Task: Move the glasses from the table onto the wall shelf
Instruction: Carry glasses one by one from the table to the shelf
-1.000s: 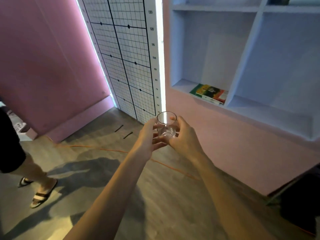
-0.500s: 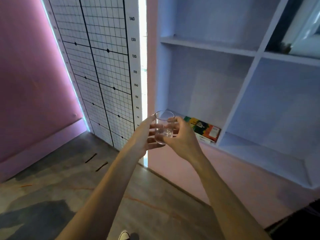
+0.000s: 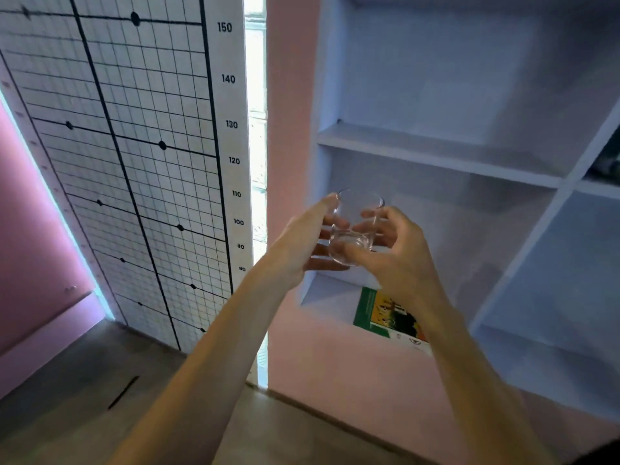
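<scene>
A clear drinking glass (image 3: 356, 226) is held upright in mid-air between both hands, in front of the lower left compartment of the white wall shelf (image 3: 436, 157). My left hand (image 3: 302, 245) grips its left side with the thumb near the rim. On the right side and base, my right hand (image 3: 396, 256) wraps its fingers around the glass. The glass sits below the shelf's middle board and above the compartment's floor.
A green and yellow book (image 3: 385, 313) lies flat on the lower left compartment's floor, under my right wrist. A gridded height chart (image 3: 141, 156) with numbers covers the wall to the left. A pink wall (image 3: 352, 380) runs below the shelf.
I have come closer to the shelf and both hands have lifted the glass up towards the lower left compartment. The other person seen a second ago is out of view.
</scene>
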`<state>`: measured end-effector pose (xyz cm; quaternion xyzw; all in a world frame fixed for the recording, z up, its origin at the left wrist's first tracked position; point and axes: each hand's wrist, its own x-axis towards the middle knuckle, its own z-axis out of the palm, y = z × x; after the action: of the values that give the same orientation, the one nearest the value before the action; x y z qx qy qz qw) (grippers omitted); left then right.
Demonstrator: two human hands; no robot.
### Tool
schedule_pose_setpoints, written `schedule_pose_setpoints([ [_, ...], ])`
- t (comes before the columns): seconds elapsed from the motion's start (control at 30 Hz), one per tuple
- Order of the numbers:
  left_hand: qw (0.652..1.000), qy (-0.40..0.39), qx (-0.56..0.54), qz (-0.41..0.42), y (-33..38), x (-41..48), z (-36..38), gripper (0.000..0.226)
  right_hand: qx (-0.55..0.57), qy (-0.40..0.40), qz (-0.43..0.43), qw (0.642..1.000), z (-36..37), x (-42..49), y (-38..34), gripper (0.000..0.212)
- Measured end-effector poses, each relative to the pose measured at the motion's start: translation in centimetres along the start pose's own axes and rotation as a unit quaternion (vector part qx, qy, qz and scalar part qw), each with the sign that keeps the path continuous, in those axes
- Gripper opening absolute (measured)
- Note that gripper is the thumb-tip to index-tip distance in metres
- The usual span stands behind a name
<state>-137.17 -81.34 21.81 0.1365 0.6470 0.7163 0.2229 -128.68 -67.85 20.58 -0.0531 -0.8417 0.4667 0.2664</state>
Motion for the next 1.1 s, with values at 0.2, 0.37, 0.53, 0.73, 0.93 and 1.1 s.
schedule_pose_setpoints([
  [0.2, 0.999, -0.019, 0.007, 0.037, 5.5, 3.3, 0.7, 0.045, 0.004, 0.043, -0.023, 0.999, -1.9, 5.1, -2.3, 0.057],
  [0.37, 0.998, 0.005, 0.001, 0.059, 9.8, 5.7, 2.2, 0.044, 0.034, 0.08, -0.034, 0.996, -3.0, 11.1, -3.3, 0.053],
  [0.53, 0.994, 0.062, -0.018, 0.085, 13.1, 8.6, 3.2, 0.042, 0.056, 0.107, -0.032, 0.992, -3.5, 17.4, -3.8, 0.054],
  [0.73, 0.983, 0.146, -0.051, 0.098, 14.0, 11.5, 3.8, 0.049, 0.021, 0.118, 0.006, 0.993, -3.2, 23.8, -2.8, 0.057],
  [0.93, 0.979, 0.157, -0.076, 0.104, 13.8, 11.5, 3.7, 0.053, -0.021, 0.092, 0.001, 0.996, -1.7, 27.2, -2.1, 0.062],
  [1.1, 0.981, 0.151, -0.068, 0.105, 13.8, 11.2, 3.7, 0.055, -0.046, 0.092, 0.009, 0.995, -0.6, 28.4, -1.9, 0.064],
])
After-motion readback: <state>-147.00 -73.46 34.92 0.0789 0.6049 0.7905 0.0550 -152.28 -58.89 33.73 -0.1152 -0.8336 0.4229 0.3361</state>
